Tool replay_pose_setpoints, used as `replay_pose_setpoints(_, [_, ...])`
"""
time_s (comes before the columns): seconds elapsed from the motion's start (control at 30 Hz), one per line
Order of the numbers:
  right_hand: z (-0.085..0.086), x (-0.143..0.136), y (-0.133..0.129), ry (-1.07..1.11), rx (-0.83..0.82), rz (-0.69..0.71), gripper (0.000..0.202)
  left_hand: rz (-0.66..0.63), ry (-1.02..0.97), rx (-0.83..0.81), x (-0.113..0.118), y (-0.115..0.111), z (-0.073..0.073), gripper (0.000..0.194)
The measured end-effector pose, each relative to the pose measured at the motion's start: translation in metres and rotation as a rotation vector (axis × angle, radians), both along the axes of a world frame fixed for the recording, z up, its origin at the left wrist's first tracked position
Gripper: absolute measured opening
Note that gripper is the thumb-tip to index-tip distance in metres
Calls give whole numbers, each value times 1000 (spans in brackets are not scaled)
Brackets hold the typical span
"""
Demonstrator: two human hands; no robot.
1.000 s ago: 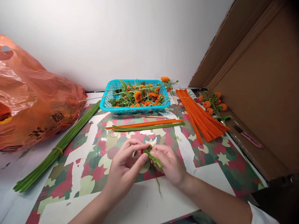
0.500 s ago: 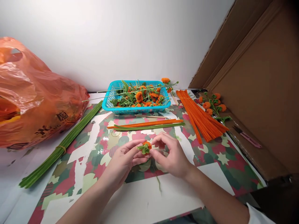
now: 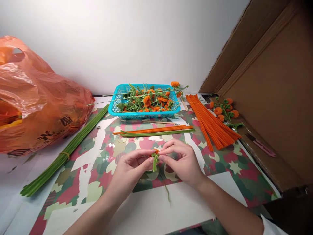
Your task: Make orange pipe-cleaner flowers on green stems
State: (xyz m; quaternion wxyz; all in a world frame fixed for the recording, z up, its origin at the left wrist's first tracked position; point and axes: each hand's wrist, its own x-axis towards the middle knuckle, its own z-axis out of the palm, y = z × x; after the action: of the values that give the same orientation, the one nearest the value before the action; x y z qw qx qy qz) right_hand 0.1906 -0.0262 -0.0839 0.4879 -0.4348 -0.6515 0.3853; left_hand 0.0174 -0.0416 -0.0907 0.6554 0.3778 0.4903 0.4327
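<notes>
Flower turned, and both hands are on it now

Small, fuzzy orange and green flower piece (image 3: 155, 158), made of bendy pipe-cleaner stuff, sits between the two hands, just over the patterned red, green and cream table cover (image 3: 144, 186). Half a second ago, the left hand (image 3: 130, 167) had it and the right hand's fingers were spread just beside it. Now the right hand (image 3: 183, 160) has come in too. The left thumb and pointer finger pinch one side, and the right thumb and fingers are bent in close on the other. I can't tell how hard they squeeze. With both hands there, the piece looks steadier and ready for small finger work.

The green part has swung around. It stuck out toward 9 o'clock; now its fuzzy green tip points to 6 o'clock, toward the person. So its long way runs from 12 to 6. A bit of orange peeks out at the 12 o'clock end, and fingers hide the rest.

At 12 o'clock lie loose orange and green fuzzy sticks (image 3: 156, 131), and past them is a bright blue plastic basket (image 3: 144, 114) of flowers. A fan of orange fuzzy sticks (image 3: 212, 124) lies at 2 o'clock, and a tied bundle of green fuzzy sticks (image 3: 80, 134) at about 10.
</notes>
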Motion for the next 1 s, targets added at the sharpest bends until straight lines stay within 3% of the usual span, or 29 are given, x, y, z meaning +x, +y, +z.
replay_pose_setpoints(0.2, [1,0,-3,-80,-144,33,8,29,294,291,2,-3,4,8])
replay_pose_setpoints(0.33, [1,0,-5,-116,-195,63,11,-11,558,627,1,-4,4,14])
replay_pose_setpoints(0.4, [1,-1,-6,-145,-180,47,11,-23,619,715,1,-4,4,16])
replay_pose_setpoints(0.47, [1,-1,-7,-176,-143,23,11,-20,615,698,1,-5,3,14])
replay_pose_setpoints(0.63, [4,-1,-7,-270,-7,4,12,-45,480,412,0,-5,2,9])
replay_pose_setpoints(0.73, [4,1,-6,-297,15,55,13,-28,511,432,-2,-3,1,8])
replay_pose_setpoints(0.9, [3,0,-7,-247,-55,86,13,-108,471,407,1,-2,1,10])
replay_pose_setpoints(1.0, [2,-2,-7,-197,-200,53,12,-57,484,456,5,-6,-1,7])
